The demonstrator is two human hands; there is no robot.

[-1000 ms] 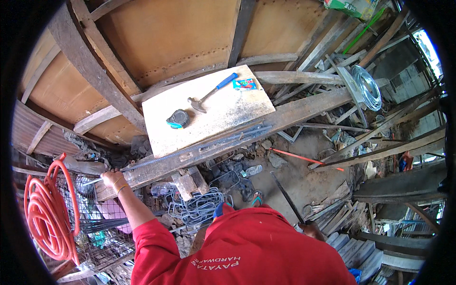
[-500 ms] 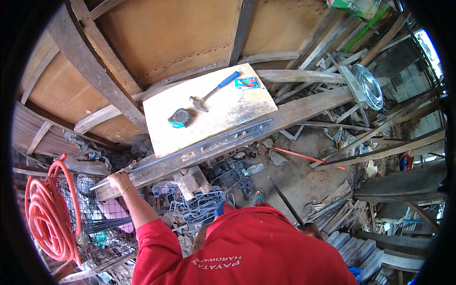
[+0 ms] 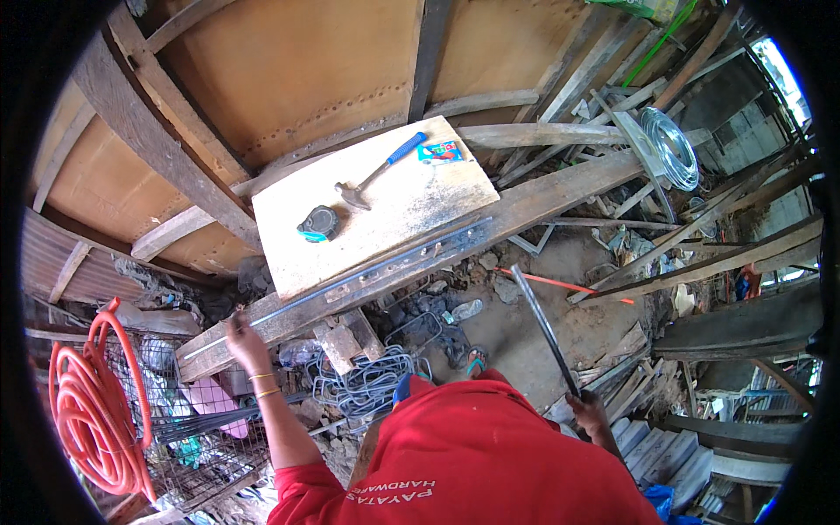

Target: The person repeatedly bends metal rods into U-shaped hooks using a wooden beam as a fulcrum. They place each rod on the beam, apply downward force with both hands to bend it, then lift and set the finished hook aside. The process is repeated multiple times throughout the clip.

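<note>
A thin ribbed steel rod (image 3: 302, 299) lies along a thick wooden beam (image 3: 577, 186), beside a short metal strip with pegs or nails (image 3: 429, 251). My left hand (image 3: 248, 347) is at the rod's near-left part, fingers closed around it, with the rod's end sticking out to the left. My right hand (image 3: 590, 413) grips the lower end of a long dark metal bar (image 3: 544, 325), which slants up and left above the ground. On a pale board (image 3: 394, 210) over the beam rest a blue-handled claw hammer (image 3: 378, 172), a tape measure (image 3: 319, 224) and a small blue-and-red packet (image 3: 439, 152).
Bent steel stirrups (image 3: 372, 382) lie in a heap below the beam, by wooden blocks (image 3: 347, 339). A coiled orange hose (image 3: 92, 420) hangs at the left by a wire mesh (image 3: 166, 385). A wire coil (image 3: 669, 149) hangs at the right. Timber pieces (image 3: 674, 464) lie at lower right.
My right hand has come into fuller view, raising the metal bar up and forward. My left hand has shifted right along the rod. The view has turned slightly.
</note>
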